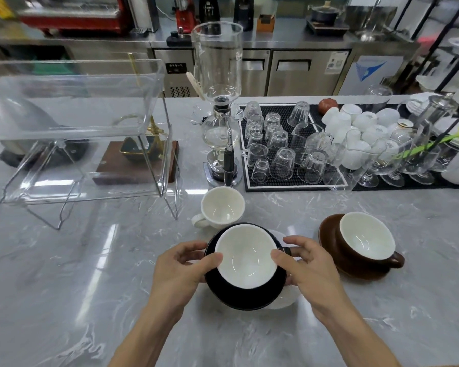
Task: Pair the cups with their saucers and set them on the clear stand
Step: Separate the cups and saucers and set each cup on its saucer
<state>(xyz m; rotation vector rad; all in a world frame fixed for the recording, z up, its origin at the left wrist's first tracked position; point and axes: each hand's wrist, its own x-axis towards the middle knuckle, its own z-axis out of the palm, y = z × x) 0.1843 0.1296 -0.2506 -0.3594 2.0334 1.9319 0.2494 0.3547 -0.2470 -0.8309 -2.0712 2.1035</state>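
Both hands hold the black cup with its white inside (246, 256), which sits on a round black saucer (245, 295): the left hand (182, 268) curls its fingers and thumb round the cup and saucer's left edge, and the right hand (306, 266) does the same on the right side, by the cup's handle. Under the right hand and partly beneath the black saucer lies a white ceramic saucer (286, 295); whether the two saucers touch is hard to tell. That overlap is the first risk, since sliding the black pair instead of raising it could drag or chip the white one. A tilt during the carry could also let the cup skid across its saucer. Just right of the right hand stands the brown cup on its brown saucer (355, 250), close enough to knock with an elbow. Just beyond the hands sits the bare white cup (221, 207), in the way of a straight push forward. Farther off, to the left hand's far side, waits the clear two-tier acrylic stand (72, 133) with thin wire legs, its lower shelf low under the upper one, so the cup's rim could catch that edge. Open grey marble counter (64, 287) lies left of the left hand, giving a free path round.
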